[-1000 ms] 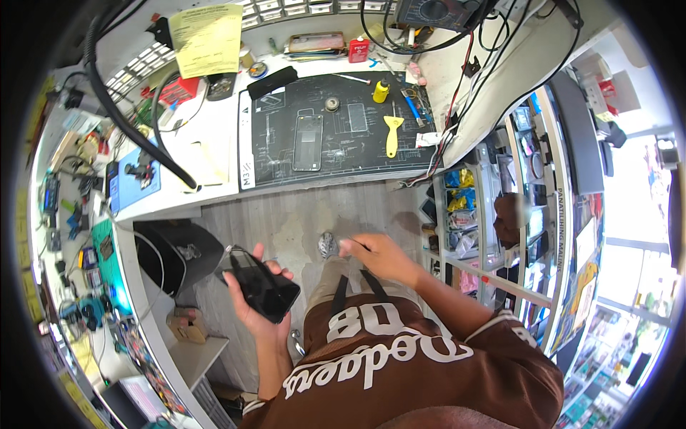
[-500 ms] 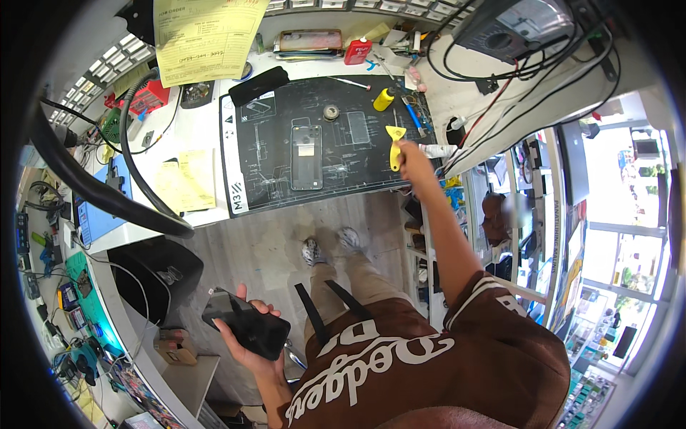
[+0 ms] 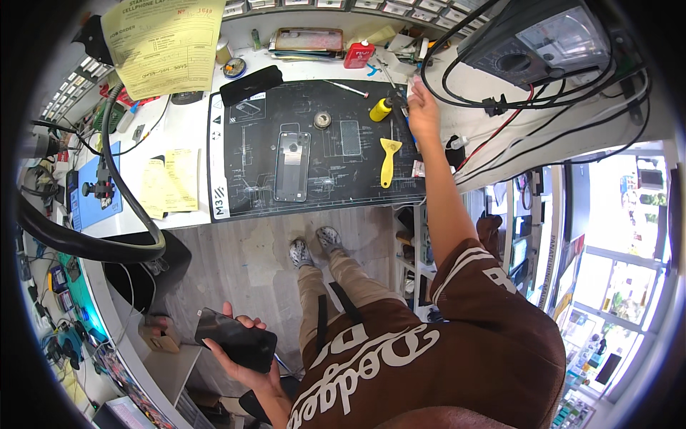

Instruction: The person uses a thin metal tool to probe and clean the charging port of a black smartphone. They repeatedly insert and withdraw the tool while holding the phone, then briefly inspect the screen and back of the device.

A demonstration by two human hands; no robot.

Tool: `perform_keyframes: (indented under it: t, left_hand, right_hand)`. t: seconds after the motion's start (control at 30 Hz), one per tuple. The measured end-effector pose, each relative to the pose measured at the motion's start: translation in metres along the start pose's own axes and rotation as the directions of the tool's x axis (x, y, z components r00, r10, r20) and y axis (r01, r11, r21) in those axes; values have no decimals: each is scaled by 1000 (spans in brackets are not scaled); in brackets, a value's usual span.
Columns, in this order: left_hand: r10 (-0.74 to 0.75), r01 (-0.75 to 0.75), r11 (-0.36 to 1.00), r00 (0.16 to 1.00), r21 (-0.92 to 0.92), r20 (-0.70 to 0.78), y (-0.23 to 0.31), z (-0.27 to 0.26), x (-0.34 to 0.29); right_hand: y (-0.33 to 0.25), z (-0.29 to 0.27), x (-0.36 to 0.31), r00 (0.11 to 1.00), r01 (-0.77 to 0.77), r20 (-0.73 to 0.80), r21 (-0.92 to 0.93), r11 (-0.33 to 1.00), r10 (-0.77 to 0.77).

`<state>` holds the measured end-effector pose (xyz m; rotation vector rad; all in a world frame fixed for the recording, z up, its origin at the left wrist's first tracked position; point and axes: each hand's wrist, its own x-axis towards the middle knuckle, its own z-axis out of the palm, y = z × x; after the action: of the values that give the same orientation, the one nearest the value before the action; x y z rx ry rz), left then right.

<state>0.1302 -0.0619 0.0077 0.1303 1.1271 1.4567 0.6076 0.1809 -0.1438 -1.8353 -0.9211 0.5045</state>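
Over the bench (image 3: 132,213), right hand (image 3: 424,111) forward, fingers' hold unclear; left hand (image 3: 246,373) low, fingers around black phone (image 3: 234,339).

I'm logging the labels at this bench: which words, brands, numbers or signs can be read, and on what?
Wording located, not copied:
Yellow sheet: dark print, handwriting, red number.
Black mat: dark characters on its white border.
Brown shirt: large white lettering.
Red bottle: print, too small.
Meter: dial markings, too small.
Dark phone in the left hand: none readable.
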Motion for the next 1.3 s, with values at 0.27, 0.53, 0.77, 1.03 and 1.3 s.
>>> perform_keyframes:
  t: [0.27, 0.53, 0.77, 1.03, 1.3]
  left_hand:
    - [40, -34, 997, 995, 69, -88, -26, 20, 10]
    - [-26, 30, 997, 998, 71, -54, -67, -12, 33]
    - [-65, 70, 994, 996, 79, -64, -92, -22, 36]
    - [-32, 41, 995, 995, 95, -91, -89, -28, 32]
    - [-4, 9, 998, 997, 64, -80, -79, -28, 35]
  right_hand:
    - [-18, -49, -85, 993, -112, 44, 160, 981, 106]
    - [-19, -57, -125, 976, -142, 192, 197, 970, 104]
    - [-15, -29, -5, 980, -180, -14, 373, 910, 199]
    - [-5, 1, 87, 989, -79, -93, 302, 950, 111]
    - [-19, -19, 129, 996, -64, 89, 384, 921, 32]
